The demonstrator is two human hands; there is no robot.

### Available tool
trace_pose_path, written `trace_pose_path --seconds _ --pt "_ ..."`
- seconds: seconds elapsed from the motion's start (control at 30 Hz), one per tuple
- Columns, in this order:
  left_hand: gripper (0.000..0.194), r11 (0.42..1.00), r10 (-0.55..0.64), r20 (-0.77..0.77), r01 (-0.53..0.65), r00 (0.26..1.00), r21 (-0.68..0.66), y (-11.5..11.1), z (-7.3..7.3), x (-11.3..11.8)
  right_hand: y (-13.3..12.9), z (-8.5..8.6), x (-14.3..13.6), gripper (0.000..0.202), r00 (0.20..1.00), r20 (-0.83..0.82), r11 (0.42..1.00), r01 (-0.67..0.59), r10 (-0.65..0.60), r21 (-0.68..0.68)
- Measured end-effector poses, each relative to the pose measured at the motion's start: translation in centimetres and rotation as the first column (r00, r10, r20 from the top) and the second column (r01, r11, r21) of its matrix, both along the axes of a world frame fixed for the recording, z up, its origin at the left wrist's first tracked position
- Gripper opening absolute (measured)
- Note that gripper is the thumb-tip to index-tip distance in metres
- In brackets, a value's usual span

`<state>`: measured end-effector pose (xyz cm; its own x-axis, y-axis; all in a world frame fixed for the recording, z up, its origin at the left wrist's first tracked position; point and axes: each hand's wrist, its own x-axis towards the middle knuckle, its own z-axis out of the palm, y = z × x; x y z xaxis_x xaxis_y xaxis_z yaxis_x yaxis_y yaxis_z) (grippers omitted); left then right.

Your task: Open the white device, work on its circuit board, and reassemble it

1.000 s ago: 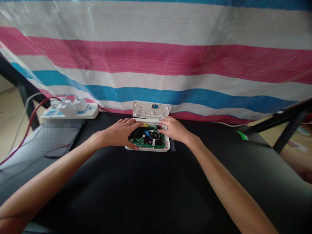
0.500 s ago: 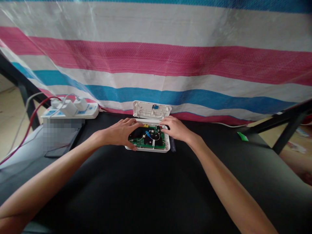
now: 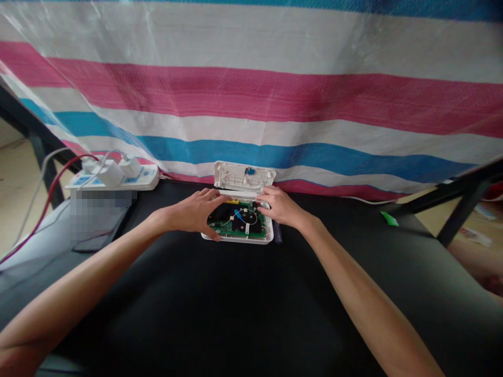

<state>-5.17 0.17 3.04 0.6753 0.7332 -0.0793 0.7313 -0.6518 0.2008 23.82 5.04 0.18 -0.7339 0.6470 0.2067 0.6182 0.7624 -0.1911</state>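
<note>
An opened white router (image 3: 239,242) lies on the black tabletop, its green circuit board (image 3: 225,230) facing up. A thin white fibre loops over the board's black part and joins a blue connector (image 3: 238,214). My left hand (image 3: 195,210) spans the left end of the router, thumb at the front edge and fingers at the back, gripping it. At the back right corner, my right hand (image 3: 280,205) has its fingers curled closely on the casing by a small dark and red part; the exact contact is hidden. Behind leans the detached white cover (image 3: 243,176), inner side showing.
Beside the router's right end lies a dark, slim object (image 3: 278,233). A white power strip (image 3: 143,180) with plugs and cables stands at left, by a blurred-out flat item (image 3: 102,214). A green packet (image 3: 389,219) lies right. A striped sheet (image 3: 251,94) hangs behind.
Both hands stay almost where they were on the router. Only the view shifts very slightly.
</note>
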Motion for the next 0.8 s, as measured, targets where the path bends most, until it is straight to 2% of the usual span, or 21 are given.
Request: trace_pose_path --seconds 0.2,0.47,0.67,0.8 --pt "0.108 1.000 -0.002 0.002 0.002 1.000 0.008 0.1 0.0 0.0 0.1 -0.4 0.1 0.008 0.999 -0.037 1.000 -0.018 0.017 -0.014" --pt "0.108 1.000 -0.009 -0.018 0.009 1.000 0.005 0.1 -0.1 -0.1 -0.2 0.0 0.1 0.011 0.999 -0.033 1.000 -0.003 0.002 -0.027" --pt "0.098 1.000 -0.020 -0.074 0.020 0.997 0.004 0.5 -0.4 -0.3 -0.2 1.1 -0.4 0.013 0.998 0.041 0.999 0.046 -0.045 -0.015" --pt "0.102 1.000 -0.008 -0.065 0.007 0.998 -0.021 0.4 0.0 -0.2 -1.4 2.4 -1.3 0.021 0.996 -0.053 0.997 0.075 -0.076 -0.017"
